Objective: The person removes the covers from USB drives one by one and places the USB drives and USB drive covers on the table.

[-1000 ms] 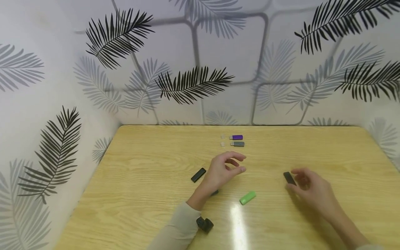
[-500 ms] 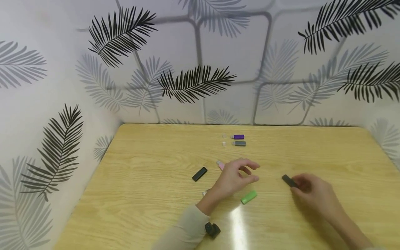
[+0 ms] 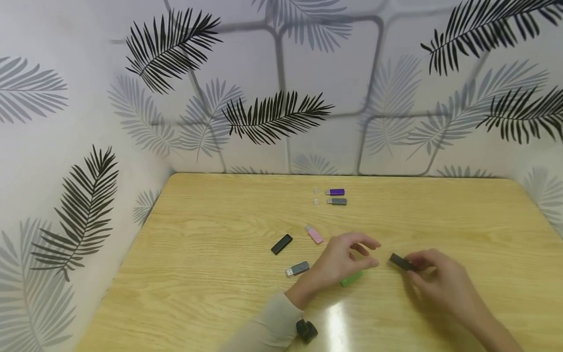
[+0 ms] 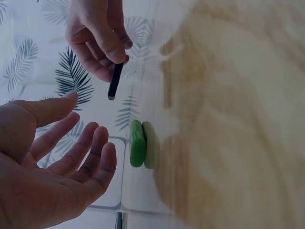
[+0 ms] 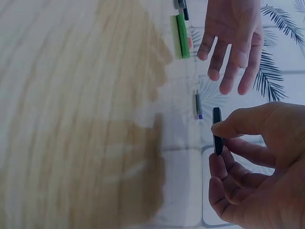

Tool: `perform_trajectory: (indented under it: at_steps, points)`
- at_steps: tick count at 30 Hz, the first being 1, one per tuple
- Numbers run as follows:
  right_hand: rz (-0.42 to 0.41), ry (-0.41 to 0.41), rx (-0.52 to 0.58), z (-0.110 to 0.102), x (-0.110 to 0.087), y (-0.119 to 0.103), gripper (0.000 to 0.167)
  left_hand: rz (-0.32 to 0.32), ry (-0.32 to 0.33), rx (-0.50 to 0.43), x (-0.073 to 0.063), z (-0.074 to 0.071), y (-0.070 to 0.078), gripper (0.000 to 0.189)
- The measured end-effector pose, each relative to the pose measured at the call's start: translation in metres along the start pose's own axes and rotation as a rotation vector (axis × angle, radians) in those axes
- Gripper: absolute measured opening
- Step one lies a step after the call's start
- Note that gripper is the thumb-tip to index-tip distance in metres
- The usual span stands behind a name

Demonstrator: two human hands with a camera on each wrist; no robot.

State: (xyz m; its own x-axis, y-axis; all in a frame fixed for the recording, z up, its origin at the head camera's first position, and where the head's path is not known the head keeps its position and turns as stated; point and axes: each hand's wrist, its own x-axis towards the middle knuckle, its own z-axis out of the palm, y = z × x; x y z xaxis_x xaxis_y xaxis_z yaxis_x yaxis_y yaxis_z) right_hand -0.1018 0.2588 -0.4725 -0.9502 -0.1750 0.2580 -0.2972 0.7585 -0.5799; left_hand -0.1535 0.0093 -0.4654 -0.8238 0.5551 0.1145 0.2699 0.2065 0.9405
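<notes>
My right hand [image 3: 440, 274] pinches a black USB stick [image 3: 400, 262] between thumb and fingers, above the table; in the right wrist view the black stick [image 5: 217, 129] stands on edge. Facing it, my left hand [image 3: 340, 259] hovers with fingers loosely bent and nothing in them. A green USB stick [image 4: 137, 143] lies on the table below the left hand, partly hidden by it in the head view. Beside the left wrist is a grey USB stick [image 3: 298, 269] with its metal plug showing. A pink USB stick [image 3: 314, 234] and another black stick [image 3: 281, 244] lie farther left.
Toward the back of the wooden table [image 3: 211, 215] a purple USB stick [image 3: 336, 192] and a second grey one [image 3: 337, 201] lie side by side. Small clear caps [image 3: 316, 202] sit just left of them. A patterned wall stands behind the table.
My left hand has moved right and nearer, uncovering the pink and grey sticks and partly covering the green one. The right hand's black stick has shifted slightly left and turned flatter.
</notes>
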Motion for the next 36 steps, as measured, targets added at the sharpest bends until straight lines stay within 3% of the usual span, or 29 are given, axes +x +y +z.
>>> perform_trajectory:
  at_steps: [11,17,27,36]
  points:
    - [-0.153,0.091,0.011,-0.002,-0.004,-0.016,0.038,0.016,-0.051,-0.005,-0.002,0.009,0.004,0.032]
    - [-0.181,0.093,0.028,-0.003,-0.005,-0.024,0.041,0.018,-0.050,-0.004,-0.001,0.010,0.006,0.029]
    - [-0.210,0.100,0.046,-0.009,-0.002,-0.041,0.041,0.063,-0.022,-0.001,0.000,0.003,0.009,0.022]
    - [-0.234,0.091,0.083,-0.011,0.007,-0.053,0.039,0.099,-0.023,-0.007,-0.002,-0.012,0.014,0.018]
